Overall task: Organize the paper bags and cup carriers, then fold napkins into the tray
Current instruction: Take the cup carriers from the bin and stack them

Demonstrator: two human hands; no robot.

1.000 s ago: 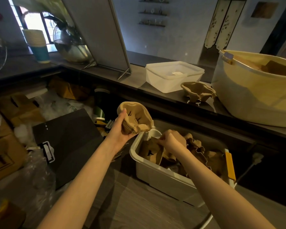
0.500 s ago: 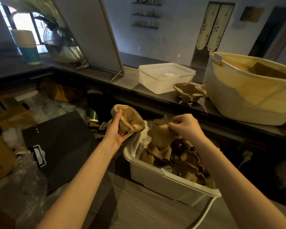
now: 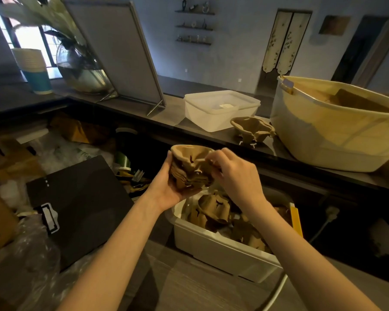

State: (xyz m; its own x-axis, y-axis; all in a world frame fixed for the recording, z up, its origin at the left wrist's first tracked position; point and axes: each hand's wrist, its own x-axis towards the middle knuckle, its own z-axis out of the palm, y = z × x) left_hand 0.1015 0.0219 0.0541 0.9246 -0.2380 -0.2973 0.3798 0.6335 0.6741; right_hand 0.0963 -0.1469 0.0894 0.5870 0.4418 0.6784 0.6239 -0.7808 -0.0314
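From the head view, a nested stack of brown cup carriers (image 3: 190, 167) is held up in the air above the near left corner of a white bin (image 3: 222, 248). The stack is cupped from below and from the left by the left hand (image 3: 169, 189), with the thumb laid up its left side and the fingers curled under it. The upper right edge of the stack is pinched by the right hand (image 3: 236, 173), whose fingertips are closed together on the top carrier's rim.

More loose cup carriers (image 3: 216, 209) are seen lying jumbled inside the white bin, which stands on the lower grey surface. A yellow strip (image 3: 296, 221) is seen along the bin's far right edge.

On the dark counter (image 3: 162, 118) beyond, another small pile of carriers (image 3: 252, 129) is set between a lidded white container (image 3: 220, 110) and a large cream tub (image 3: 337, 129), just beside both. Brown paper is visible inside the tub, though what it is cannot be told.

To the left, a framed board (image 3: 117, 52) is propped on the counter, with a glass vase (image 3: 81, 70) and a stack of paper cups (image 3: 33, 70) behind it. A black bag (image 3: 81, 205) is seen lying lower left among cardboard and plastic wrap.
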